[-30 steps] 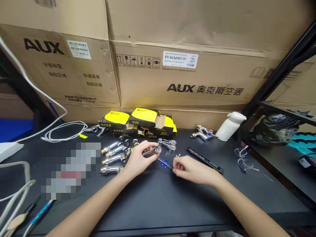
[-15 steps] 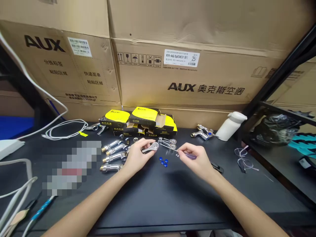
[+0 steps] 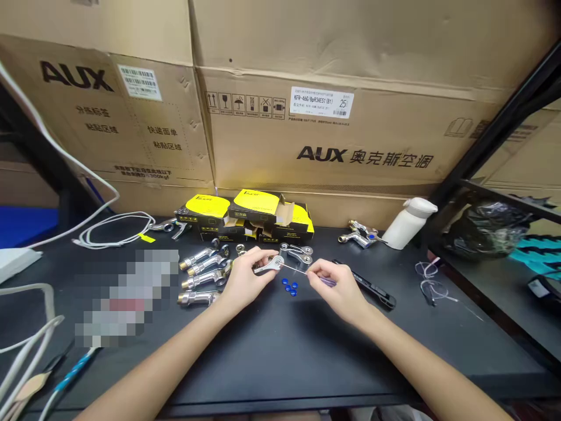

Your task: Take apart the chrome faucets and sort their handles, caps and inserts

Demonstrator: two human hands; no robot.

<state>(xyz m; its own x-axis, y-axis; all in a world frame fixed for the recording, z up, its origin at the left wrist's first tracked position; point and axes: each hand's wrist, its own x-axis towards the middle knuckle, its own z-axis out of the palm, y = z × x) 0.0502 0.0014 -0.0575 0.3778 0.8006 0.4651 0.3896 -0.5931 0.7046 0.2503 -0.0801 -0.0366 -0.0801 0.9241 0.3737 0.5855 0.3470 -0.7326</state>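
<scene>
My left hand is closed on a chrome faucet handle, its round end turned to the right. In my right hand is a thin screwdriver with a purple grip. Its shaft points left, and the tip meets the round end of the handle at the hole. Several blue caps lie on the table just below, between the hands. More chrome handles rest behind the screwdriver. Left of my left hand, chrome faucet bodies with brass ends lie in a row.
Yellow and black boxes are stacked at the back against large cardboard cartons. A white bottle stands back right beside a chrome valve. A black utility knife lies by my right forearm. White cable coils at left.
My right hand has moved left, bringing the screwdriver tip to the faucet handle. More of the black knife shows now. My left hand has turned the handle slightly.
</scene>
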